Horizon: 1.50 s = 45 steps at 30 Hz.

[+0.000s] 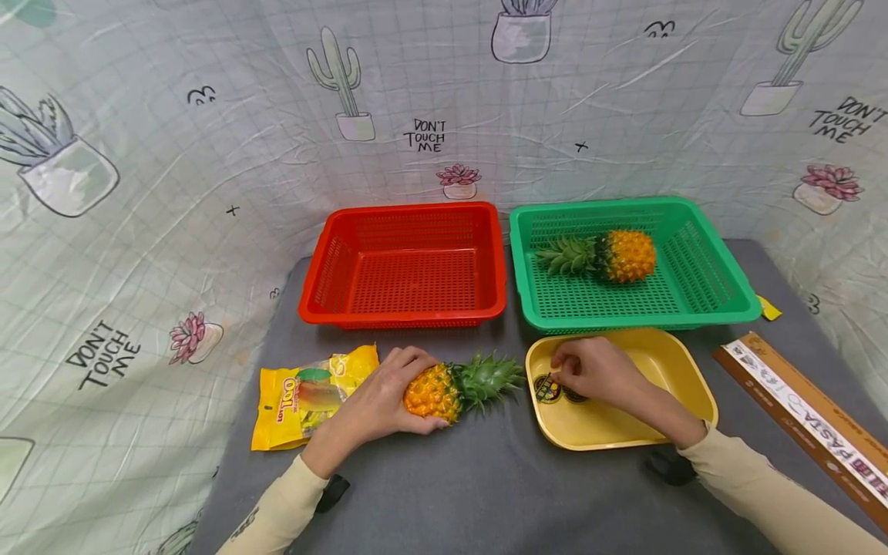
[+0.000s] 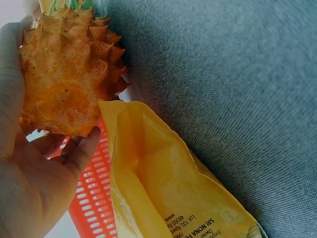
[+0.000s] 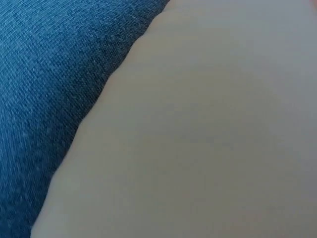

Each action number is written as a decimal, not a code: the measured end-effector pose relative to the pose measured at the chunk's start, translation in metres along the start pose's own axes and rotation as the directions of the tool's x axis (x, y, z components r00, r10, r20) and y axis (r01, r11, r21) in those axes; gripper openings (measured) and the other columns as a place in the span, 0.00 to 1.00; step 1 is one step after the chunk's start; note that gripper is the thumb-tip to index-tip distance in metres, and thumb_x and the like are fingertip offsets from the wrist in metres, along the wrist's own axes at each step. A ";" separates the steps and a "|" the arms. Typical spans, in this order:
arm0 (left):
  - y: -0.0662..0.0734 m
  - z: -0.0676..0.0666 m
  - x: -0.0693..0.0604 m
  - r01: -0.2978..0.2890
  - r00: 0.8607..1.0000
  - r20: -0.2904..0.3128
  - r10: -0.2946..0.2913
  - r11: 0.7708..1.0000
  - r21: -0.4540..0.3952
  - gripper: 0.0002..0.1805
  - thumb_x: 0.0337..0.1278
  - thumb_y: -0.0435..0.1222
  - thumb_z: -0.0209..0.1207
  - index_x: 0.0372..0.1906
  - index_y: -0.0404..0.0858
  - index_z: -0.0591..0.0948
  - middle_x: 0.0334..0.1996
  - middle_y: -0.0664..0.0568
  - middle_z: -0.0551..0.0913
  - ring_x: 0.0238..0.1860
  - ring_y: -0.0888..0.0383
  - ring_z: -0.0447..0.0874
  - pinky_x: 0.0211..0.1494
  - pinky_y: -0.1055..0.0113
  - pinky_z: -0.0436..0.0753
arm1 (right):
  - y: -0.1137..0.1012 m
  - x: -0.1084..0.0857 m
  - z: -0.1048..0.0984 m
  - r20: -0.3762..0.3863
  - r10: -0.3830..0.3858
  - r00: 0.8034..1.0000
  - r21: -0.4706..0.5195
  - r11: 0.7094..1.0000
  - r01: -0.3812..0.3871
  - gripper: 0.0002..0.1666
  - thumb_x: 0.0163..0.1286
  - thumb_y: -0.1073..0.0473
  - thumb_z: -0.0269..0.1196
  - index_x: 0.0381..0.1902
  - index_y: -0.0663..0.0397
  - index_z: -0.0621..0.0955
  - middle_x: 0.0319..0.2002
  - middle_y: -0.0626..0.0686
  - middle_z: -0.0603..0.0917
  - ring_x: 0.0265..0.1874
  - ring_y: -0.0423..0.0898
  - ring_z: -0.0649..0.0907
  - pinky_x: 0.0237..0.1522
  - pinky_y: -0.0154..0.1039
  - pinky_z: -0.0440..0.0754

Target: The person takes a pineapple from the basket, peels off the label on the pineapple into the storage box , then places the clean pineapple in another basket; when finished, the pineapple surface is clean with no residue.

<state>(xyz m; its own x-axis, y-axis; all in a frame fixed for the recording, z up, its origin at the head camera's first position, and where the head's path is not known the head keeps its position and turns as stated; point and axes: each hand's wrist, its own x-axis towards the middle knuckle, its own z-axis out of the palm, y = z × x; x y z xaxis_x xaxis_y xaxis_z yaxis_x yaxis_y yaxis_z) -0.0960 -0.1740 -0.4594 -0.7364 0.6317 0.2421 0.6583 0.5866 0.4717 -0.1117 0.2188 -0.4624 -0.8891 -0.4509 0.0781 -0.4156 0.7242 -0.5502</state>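
My left hand grips an orange pineapple by its body, its green crown pointing right. In the left wrist view the thumb and fingers curl round the spiky pineapple. My right hand reaches into a yellow tray, fingers bent, with the fingertips at the edge of a round dark sticker. Whether they pinch it is hard to see. A second round sticker lies partly hidden under that hand. Only a pale blurred sleeve and blue-grey cloth fill most of the right wrist view.
Behind the hands stand a red basket and a green basket, the latter holding another pineapple. A yellow snack bag lies left of the left hand. A long brown PASTA box lies at the right.
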 end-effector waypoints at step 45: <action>-0.003 0.002 0.004 -0.037 0.999 -0.013 0.037 0.999 0.006 0.44 0.43 0.62 0.79 0.62 0.42 0.81 0.56 0.56 0.78 0.54 0.57 0.74 0.58 0.56 0.80 | -0.088 0.037 -0.014 0.045 -0.352 0.935 -0.062 0.933 0.354 0.38 0.66 0.44 0.77 0.68 0.53 0.78 0.60 0.49 0.82 0.58 0.49 0.79 0.58 0.51 0.79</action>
<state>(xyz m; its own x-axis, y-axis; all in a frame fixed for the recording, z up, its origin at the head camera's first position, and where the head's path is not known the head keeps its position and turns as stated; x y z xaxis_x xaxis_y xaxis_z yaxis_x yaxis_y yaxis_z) -0.1001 -0.1721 -0.4619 -0.7134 0.6463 0.2707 0.6861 0.5656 0.4576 -0.1111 0.1457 -0.3993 -0.6766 -0.6998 0.2289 -0.7144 0.5486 -0.4344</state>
